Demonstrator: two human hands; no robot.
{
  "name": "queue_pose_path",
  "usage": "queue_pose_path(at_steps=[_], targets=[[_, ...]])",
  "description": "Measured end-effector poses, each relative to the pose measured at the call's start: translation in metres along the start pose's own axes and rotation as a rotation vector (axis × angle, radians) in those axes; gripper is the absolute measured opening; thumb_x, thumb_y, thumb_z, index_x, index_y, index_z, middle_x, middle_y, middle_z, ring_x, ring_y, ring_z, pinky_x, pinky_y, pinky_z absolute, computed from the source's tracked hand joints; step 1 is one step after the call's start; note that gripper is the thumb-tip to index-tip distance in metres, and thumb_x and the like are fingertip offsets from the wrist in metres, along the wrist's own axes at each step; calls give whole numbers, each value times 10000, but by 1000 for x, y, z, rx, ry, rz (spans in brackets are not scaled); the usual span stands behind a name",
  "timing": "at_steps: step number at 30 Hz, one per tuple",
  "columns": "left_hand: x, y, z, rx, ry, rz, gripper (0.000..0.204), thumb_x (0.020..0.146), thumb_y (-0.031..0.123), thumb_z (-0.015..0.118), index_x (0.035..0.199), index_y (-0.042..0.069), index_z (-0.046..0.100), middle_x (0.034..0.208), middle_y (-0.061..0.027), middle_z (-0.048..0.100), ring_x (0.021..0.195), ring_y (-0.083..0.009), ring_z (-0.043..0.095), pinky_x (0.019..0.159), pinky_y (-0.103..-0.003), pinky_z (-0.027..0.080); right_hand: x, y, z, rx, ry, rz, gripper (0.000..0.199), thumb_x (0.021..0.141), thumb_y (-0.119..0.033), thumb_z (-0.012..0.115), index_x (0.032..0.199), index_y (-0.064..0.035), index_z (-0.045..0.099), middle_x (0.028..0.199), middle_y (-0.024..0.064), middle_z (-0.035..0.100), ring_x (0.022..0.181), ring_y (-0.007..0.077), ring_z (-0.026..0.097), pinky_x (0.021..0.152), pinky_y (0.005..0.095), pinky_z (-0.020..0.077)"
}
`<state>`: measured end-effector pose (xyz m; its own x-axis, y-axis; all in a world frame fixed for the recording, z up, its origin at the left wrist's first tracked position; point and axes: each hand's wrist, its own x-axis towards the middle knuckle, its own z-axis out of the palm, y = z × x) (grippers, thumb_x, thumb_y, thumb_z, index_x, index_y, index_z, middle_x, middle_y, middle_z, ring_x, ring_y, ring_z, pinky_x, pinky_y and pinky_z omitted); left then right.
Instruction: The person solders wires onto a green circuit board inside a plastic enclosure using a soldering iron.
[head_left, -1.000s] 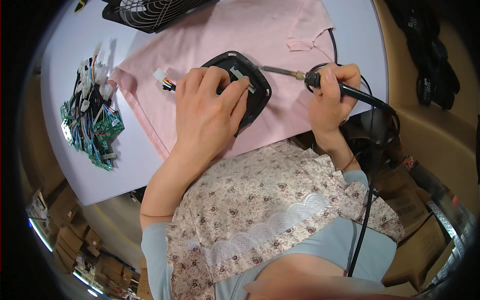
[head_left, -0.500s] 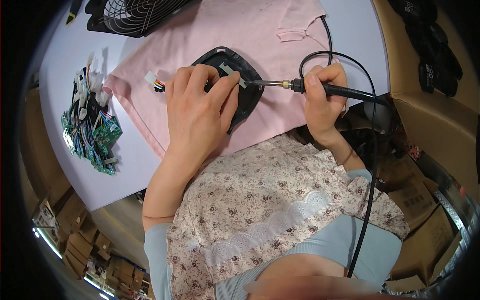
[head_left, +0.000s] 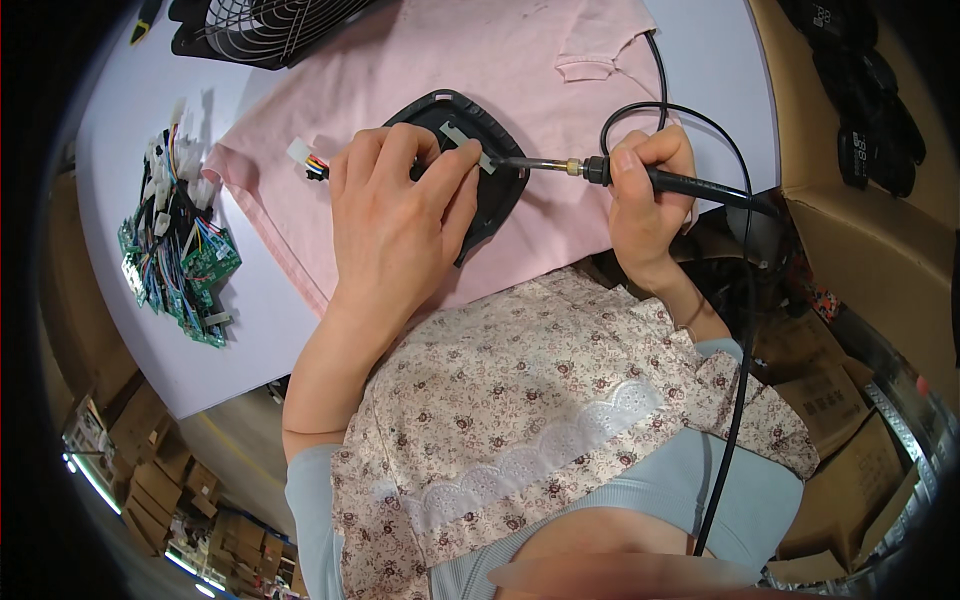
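Note:
My right hand is closed around the black handle of a soldering iron. The iron points left, its metal tip meeting the near right end of a pale strip. That strip lies inside a shallow black plastic housing with rounded corners. My left hand covers the housing's left part, fingers curled, the thumb and index fingertip pressed at the strip. Beside its knuckles a white connector with coloured wires sticks out; where the wires lead is hidden under the hand.
A pink shirt lies under the housing on the white table. At left sits a heap of green circuit boards with wires. A black fan stands at the back. A cardboard box at right holds black parts. The iron's cord loops past my right arm.
Both hands, the housing and the soldering iron keep almost the same places. The whole view has shifted very slightly.

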<state>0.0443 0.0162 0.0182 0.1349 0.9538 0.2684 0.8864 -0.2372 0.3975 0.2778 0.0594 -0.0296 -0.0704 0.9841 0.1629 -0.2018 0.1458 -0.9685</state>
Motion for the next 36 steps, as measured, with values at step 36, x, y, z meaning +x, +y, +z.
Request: queue_pose_path(at_steps=[36], targets=[[1, 1, -1, 5, 1, 4, 198, 890, 178, 801, 1087, 154, 801, 1013, -36, 628, 1003, -282, 589, 941, -443, 441, 4, -2, 3, 0, -7, -15, 273, 1018, 17, 671, 922, -71, 430, 686, -30, 454, 615, 42, 354, 568, 256, 326]])
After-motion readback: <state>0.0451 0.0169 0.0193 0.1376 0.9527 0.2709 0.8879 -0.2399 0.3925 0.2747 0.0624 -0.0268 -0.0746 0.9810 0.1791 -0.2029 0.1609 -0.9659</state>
